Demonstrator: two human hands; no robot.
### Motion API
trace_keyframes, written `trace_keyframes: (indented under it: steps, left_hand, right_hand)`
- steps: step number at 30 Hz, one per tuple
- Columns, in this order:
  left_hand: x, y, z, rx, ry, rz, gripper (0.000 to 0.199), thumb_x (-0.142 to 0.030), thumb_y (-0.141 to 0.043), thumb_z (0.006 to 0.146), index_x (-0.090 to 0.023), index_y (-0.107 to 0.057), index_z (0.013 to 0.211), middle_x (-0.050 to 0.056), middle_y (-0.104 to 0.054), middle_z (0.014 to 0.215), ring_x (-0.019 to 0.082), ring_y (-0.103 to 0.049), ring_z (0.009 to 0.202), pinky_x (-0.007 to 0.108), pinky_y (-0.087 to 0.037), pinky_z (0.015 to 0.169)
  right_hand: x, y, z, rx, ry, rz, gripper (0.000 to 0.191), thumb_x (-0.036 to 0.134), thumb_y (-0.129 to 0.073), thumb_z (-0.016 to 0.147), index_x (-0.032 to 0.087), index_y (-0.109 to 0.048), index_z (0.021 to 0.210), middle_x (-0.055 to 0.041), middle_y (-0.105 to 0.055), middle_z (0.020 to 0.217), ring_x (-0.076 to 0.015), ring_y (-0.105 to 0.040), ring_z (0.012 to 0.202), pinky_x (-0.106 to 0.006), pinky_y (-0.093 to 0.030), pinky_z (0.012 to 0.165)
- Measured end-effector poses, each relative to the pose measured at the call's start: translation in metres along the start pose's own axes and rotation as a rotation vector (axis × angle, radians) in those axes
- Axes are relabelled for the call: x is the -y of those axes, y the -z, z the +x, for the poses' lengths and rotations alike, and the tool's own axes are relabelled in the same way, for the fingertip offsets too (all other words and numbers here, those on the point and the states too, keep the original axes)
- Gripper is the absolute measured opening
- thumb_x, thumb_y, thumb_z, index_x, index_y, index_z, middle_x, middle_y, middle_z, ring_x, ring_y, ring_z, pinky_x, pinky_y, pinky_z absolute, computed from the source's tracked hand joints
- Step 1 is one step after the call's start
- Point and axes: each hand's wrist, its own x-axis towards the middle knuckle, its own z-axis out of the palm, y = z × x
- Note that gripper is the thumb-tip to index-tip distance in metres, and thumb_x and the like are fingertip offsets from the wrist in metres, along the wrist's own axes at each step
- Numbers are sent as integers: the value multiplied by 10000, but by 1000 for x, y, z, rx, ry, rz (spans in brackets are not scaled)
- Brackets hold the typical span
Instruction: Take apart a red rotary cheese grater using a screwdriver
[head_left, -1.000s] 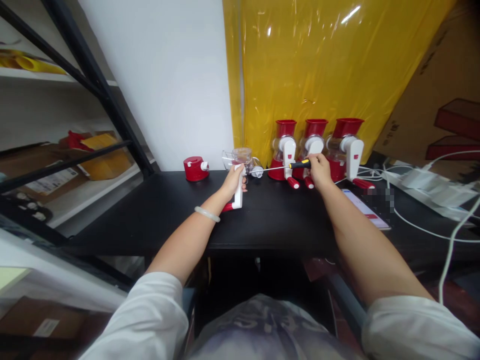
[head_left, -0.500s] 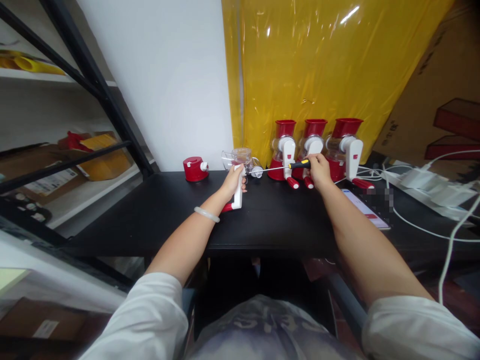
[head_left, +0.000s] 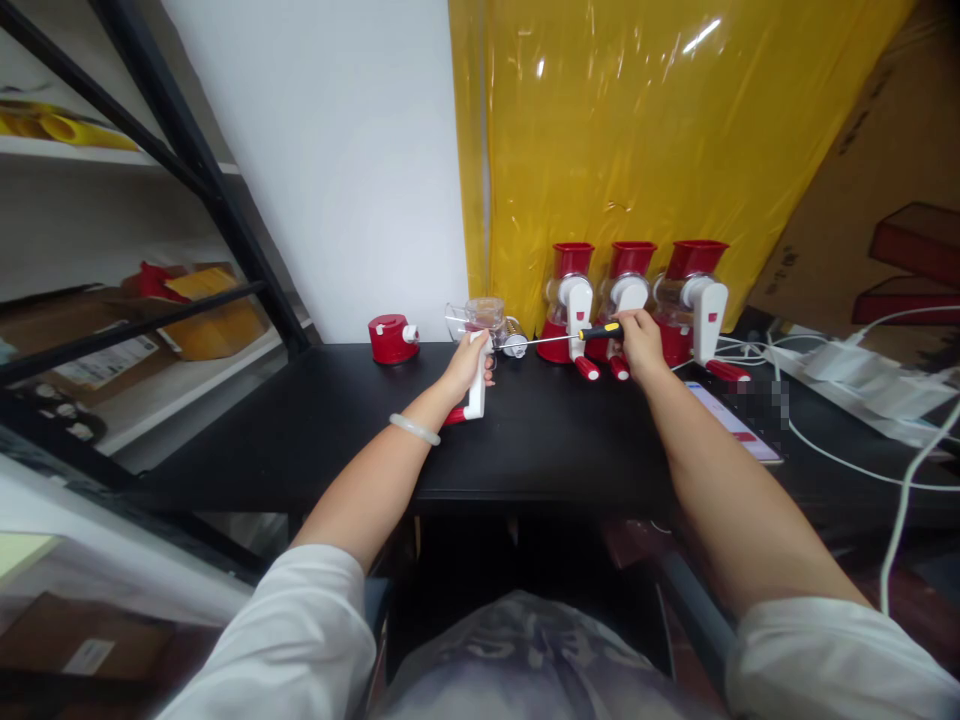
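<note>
My left hand (head_left: 466, 368) is closed round a white crank handle (head_left: 476, 392) with a red grip, whose red end sticks out below the wrist side. My right hand (head_left: 640, 342) grips a black and yellow screwdriver (head_left: 600, 331). Its long metal shaft points left, with the tip at the upper end of the crank handle. Right behind my left hand lies a clear plastic part (head_left: 485, 311), and a clear drum-like piece (head_left: 515, 342) is beside it. A red base (head_left: 394, 339) with a white knob stands to the left.
Three red and white rotary graters (head_left: 574, 300) stand at the back of the black table (head_left: 525, 440). At the right are a phone (head_left: 735, 422), a power strip (head_left: 862, 390) and white cables. Black-framed shelves (head_left: 217, 210) with boxes are on the left.
</note>
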Motion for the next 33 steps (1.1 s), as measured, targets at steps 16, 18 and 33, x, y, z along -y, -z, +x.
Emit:
trace_keyframes:
  steps: [16, 18, 33]
  left_hand:
    - [3, 1, 1, 9, -7, -6, 322, -562, -591, 1026, -278, -447, 1074, -89, -504, 616, 107, -474, 411, 197, -465, 464]
    - [3, 1, 1, 11, -10, -12, 340, -572, -606, 1015, -277, -450, 1076, -90, -503, 619, 106, -471, 410, 198, -462, 463]
    - [3, 2, 2, 15, -9, -14, 371, -588, -634, 997, -277, -441, 1056, -92, -505, 607, 110, -476, 408, 197, -456, 451]
  right_hand:
    - [-2, 1, 1, 4, 36, -28, 189, 419, -667, 778, 246, -631, 846, 36, -570, 644, -135, -478, 490, -251, -343, 427]
    - [-2, 1, 0, 12, 47, -28, 199, 431, -664, 779, 247, -634, 851, 36, -563, 645, -135, -479, 494, -250, -342, 429]
    - [-5, 2, 4, 34, 44, -34, 205, 414, -624, 785, 235, -639, 882, 45, -565, 669, -122, -479, 501, -236, -358, 444]
